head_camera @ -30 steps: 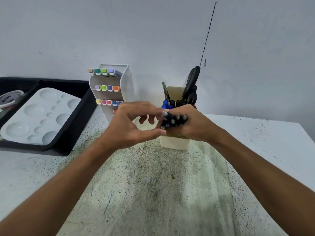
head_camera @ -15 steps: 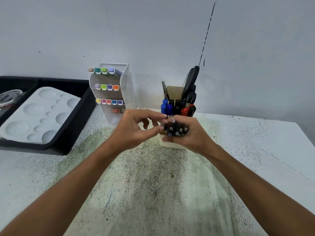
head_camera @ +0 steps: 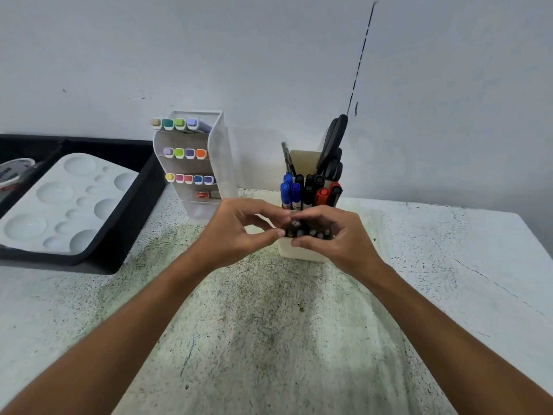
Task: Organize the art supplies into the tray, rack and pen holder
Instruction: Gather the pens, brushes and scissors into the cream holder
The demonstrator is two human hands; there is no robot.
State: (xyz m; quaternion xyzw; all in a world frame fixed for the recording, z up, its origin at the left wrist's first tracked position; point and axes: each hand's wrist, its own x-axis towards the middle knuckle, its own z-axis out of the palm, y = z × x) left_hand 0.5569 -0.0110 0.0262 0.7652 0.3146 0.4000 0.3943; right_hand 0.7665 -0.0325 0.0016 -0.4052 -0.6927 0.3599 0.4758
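My right hand is curled round a bundle of dark pens, ends facing me, right in front of the pen holder and partly hiding its front wall. My left hand pinches at the bundle's left edge — thumb and forefinger closed on one pen tip, other fingers loosely bent. In the holder behind: blue, black and red markers, plus scissors at the back. Left of the holder stands the marker rack; farther left, the black tray with a white palette.
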